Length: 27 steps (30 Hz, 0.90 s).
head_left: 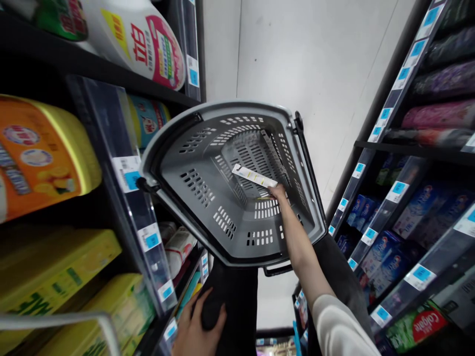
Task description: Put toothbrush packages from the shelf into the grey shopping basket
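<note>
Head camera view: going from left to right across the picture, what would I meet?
Orange and yellow packs → left hand low down → grey basket → right hand holding a white box inside it → toothpaste boxes.

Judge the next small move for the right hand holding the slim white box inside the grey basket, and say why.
Probably the right hand should let go of the white box so it settles on the basket floor. The arm reaches deep into the basket, the box lies low against the slotted bottom, and nothing else shows inside. The left hand rests on a dark handle below.
</note>
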Motion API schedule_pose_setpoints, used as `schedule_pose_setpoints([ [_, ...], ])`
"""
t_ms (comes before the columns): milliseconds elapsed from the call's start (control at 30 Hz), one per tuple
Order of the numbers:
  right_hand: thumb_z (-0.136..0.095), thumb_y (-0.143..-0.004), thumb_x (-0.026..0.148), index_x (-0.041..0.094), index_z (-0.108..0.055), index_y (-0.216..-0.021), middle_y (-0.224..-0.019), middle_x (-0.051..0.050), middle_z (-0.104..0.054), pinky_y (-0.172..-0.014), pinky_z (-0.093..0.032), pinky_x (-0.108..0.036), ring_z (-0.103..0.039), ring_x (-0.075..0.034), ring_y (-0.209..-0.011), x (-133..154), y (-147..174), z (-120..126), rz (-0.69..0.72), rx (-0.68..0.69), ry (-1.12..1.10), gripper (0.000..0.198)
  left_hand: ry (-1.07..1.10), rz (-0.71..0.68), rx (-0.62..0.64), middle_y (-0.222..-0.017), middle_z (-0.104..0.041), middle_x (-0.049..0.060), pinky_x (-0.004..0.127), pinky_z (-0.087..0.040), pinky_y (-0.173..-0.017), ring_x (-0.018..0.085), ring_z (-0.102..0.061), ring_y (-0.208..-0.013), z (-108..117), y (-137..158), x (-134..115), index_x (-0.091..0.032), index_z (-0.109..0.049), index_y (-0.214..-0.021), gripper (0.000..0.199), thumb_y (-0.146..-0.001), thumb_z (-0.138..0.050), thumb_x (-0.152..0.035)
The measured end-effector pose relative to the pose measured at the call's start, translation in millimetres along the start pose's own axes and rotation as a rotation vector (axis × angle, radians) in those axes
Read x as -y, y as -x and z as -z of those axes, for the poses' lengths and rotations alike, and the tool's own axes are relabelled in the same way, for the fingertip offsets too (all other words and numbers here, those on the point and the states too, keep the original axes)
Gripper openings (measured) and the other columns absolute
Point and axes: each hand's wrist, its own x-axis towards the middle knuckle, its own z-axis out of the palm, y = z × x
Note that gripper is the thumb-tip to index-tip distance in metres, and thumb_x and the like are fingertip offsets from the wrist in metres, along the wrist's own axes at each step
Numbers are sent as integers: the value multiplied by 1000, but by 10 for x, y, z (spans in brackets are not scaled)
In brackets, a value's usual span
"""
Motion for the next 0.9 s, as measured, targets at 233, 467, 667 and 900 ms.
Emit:
schedule_pose_setpoints([
  [233, -56, -91, 8, 19, -49, -148, -165, -12, -28, -120, -35, -37, -37, -26, -147, 484, 33, 54, 803, -134, 809, 58, 23, -24, -15, -140, -56, 6, 47, -54, -101, 33, -63, -118, 2, -15, 37, -26, -62, -128, 53, -89, -47, -59],
  [467, -54, -94, 14, 14, -51, -145, -155, -17, -40, -105, -48, -33, -56, -25, -127, 721, -111, -190, 663, -108, 1026, 51, 41, -29, -40, -138, -57, 7, 46, -50, -108, 32, -62, -120, -9, -20, 54, -27, -63, -127, 52, -89, -48, -59],
  [667, -61, -93, 21, 18, -61, -137, -152, -17, -43, -100, -48, -38, -54, -29, -123, 449, -64, -240, 710, -65, 1149, 44, 32, -38, -40, -139, -58, 7, 48, -52, -106, 32, -62, -122, -11, -28, 76, -27, -62, -128, 53, -89, -47, -59],
  [900, -49, -99, 17, 12, -69, -123, -144, -19, -52, -113, -32, -46, -37, -30, -136, 120, 104, -388, 902, 20, 1298, 31, -26, -28, 36, -146, -53, 4, 44, -56, -99, 30, -60, -128, 28, -40, 154, -32, -55, -137, 50, -94, -49, -57],
])
